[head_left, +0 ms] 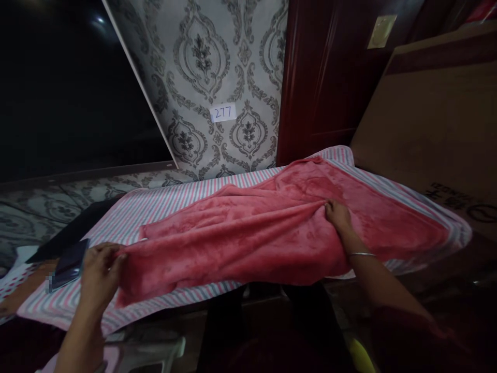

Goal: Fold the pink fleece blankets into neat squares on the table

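A pink-red plush garment (240, 233), seemingly trousers or a sleeved top, lies lengthwise over a striped cloth (151, 207). My left hand (101, 264) pinches its left end by the upper corner. Farther right, my right hand (338, 215) grips a raised fold of the same fabric, pulling a taut ridge between both hands. The fabric's right part spreads flat and wide toward the cloth's right end. Its exact kind cannot be made out from this angle. A bracelet is on my right wrist.
A dark phone-like object (72, 264) lies at the left end of the cloth. A large cardboard box (435, 119) stands at right. A big dark screen (77, 93) is at upper left. Below sits a pale plastic stool (155, 352). A paper label (223, 112) is on the patterned wall.
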Demonstrator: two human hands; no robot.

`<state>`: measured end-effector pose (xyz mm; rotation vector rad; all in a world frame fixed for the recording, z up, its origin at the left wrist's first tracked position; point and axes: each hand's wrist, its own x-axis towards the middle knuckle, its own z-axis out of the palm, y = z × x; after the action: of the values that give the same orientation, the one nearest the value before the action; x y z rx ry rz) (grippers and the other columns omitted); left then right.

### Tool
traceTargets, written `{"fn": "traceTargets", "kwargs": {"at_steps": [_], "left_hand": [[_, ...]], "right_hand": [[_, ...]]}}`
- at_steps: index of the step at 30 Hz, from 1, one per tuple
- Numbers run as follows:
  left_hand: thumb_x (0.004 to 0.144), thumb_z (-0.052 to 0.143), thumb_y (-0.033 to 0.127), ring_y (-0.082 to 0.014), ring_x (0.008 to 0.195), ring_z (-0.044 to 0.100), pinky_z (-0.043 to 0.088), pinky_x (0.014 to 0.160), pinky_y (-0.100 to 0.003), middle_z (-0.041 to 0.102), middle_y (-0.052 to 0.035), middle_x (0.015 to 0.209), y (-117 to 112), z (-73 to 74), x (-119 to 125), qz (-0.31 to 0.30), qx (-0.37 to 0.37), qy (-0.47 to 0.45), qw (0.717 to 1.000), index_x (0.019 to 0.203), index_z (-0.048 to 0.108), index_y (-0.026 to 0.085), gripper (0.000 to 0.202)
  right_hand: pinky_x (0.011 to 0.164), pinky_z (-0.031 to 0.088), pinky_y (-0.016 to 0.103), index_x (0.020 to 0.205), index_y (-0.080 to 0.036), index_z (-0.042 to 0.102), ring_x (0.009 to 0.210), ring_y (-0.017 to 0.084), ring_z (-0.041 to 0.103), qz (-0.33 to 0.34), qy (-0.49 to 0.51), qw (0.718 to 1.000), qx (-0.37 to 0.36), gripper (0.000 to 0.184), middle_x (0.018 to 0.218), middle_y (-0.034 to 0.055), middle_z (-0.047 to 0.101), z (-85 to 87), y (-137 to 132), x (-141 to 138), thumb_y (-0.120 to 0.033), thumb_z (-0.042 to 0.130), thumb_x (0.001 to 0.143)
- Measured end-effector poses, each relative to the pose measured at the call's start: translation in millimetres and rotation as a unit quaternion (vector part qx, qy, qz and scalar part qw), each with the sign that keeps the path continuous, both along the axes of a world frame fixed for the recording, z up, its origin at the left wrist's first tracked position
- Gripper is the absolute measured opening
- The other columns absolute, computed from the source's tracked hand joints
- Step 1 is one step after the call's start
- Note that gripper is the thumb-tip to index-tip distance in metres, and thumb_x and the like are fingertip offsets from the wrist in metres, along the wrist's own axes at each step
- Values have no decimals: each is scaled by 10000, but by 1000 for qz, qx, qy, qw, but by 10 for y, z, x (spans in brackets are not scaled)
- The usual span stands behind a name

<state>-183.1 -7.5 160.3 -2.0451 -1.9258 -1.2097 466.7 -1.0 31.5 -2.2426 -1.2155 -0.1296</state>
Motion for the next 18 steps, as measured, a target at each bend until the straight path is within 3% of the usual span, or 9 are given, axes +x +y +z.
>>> {"fn": "traceTargets", "kwargs": {"at_steps": [2, 4, 7, 10, 14, 18], "left_hand": [[644, 544, 504, -329, 1059, 590, 453, 991, -482, 648, -79, 1019, -148, 47, -54, -60, -21, -39, 997, 769, 599, 286, 257], [621, 601, 529, -310, 1022, 629, 482, 973, -440, 684, -22, 1007, -310, 84, -104, -87, -107, -92, 986, 778, 648, 332, 256], [487, 669, 566, -332, 914, 665, 530, 893, -436, 708, 8, 846, -489, 103, -153, -60, -228, -133, 963, 666, 667, 378, 260], [376, 690, 549, -372, 960, 667, 519, 932, -457, 712, 1, 796, -530, 69, -159, -35, -270, -140, 952, 542, 629, 380, 245], [375, 671, 534, -386, 966, 662, 485, 979, -485, 693, -18, 764, -454, -4, -141, -32, -243, -134, 960, 487, 568, 358, 233], [526, 604, 563, -352, 938, 642, 492, 944, -480, 676, -30, 859, -367, -30, -190, -46, -93, -68, 992, 601, 552, 342, 239]], "right_hand": [[776, 483, 334, 1122, -125, 699, 903, 261, 661, 6, -4, 1000, 13, 375, 1013, 151, 730, -11, -5, 5, -234, 414, 904], [778, 485, 341, 1122, -128, 699, 902, 265, 661, 12, -2, 1000, 18, 375, 1012, 149, 729, -18, -11, 6, -237, 416, 900], [772, 489, 344, 1123, -131, 696, 896, 268, 661, 11, 1, 1000, 21, 376, 1009, 149, 729, -19, -12, 4, -245, 417, 897], [773, 492, 346, 1118, -134, 698, 884, 268, 659, 5, -7, 1000, 10, 376, 983, 145, 732, -6, -5, 0, -252, 415, 901], [785, 492, 344, 1133, -133, 693, 895, 265, 656, 0, -12, 1000, 2, 384, 1006, 146, 729, 24, -11, -18, -248, 404, 907], [795, 490, 347, 1126, -126, 691, 903, 266, 652, 8, -4, 1000, 6, 383, 1009, 149, 724, 56, -33, -45, -244, 398, 909]]}}
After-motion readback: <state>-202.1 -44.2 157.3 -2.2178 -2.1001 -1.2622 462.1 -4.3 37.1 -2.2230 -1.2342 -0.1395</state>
